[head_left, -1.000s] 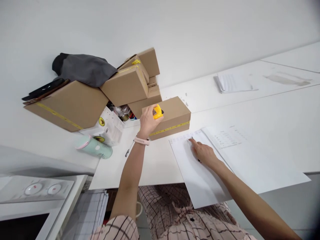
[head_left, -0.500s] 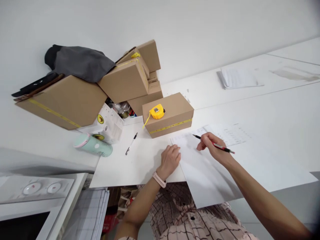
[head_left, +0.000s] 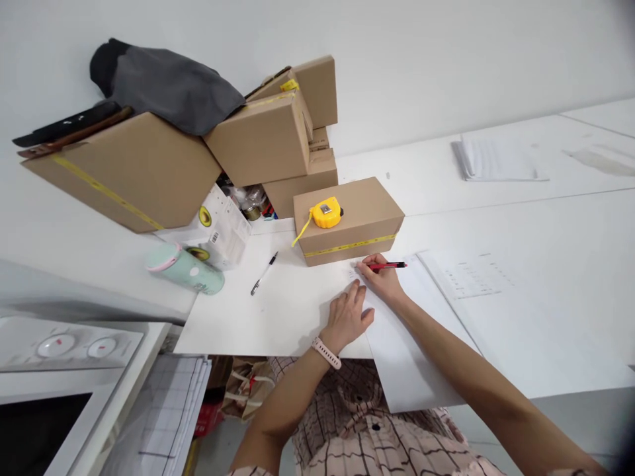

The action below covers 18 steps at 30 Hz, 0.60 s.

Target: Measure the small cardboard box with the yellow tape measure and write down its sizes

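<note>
My right hand [head_left: 381,279] grips a red pen [head_left: 388,266], its tip on the top left corner of a white sheet [head_left: 397,344]. My left hand [head_left: 348,316] lies flat with fingers spread on the sheet's left edge, a pink band on the wrist. Just beyond both hands stands a small cardboard box [head_left: 354,218] with a yellow tape stripe. A yellow tape measure [head_left: 325,215] rests on top of the box, its tape hanging over the left edge.
A black pen [head_left: 264,273] lies on the white table [head_left: 546,218]. A mint bottle [head_left: 184,270], a white carton [head_left: 213,231] and stacked cardboard boxes [head_left: 258,139] with a grey cloth [head_left: 169,86] crowd the back left. Papers [head_left: 496,160] lie at the far right. A white appliance [head_left: 64,370] stands at lower left.
My left hand let go of the tape measure on the box and came down flat onto the sheet. My right hand took up the red pen and moved it left to the sheet's corner.
</note>
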{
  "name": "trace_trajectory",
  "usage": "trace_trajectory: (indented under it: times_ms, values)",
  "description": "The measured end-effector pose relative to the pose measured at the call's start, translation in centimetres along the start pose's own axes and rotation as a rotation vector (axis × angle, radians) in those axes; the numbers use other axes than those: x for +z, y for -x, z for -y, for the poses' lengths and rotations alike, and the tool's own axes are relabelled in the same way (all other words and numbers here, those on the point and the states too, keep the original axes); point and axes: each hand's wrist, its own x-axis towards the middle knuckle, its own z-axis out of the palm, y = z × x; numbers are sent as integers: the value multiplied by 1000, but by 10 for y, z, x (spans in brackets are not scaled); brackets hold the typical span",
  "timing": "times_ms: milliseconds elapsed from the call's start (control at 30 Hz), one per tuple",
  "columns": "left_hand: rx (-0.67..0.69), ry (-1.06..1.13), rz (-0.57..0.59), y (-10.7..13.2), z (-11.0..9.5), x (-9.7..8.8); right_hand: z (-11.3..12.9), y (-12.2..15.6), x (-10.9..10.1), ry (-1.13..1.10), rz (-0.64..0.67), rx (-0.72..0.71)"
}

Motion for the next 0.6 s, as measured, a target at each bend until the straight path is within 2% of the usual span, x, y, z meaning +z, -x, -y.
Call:
trace_trajectory:
  times_ms: [133, 333, 600]
  values:
    - [-8, 6, 20, -1, -1, -2, -2, 4, -1, -13, 10, 31]
    - [-14, 6, 31, -3, 1, -3, -1, 6, -1, 50, 4, -50]
    - [-21, -26, 49, -4, 0, -5, -7, 6, 0, 56, -20, -26]
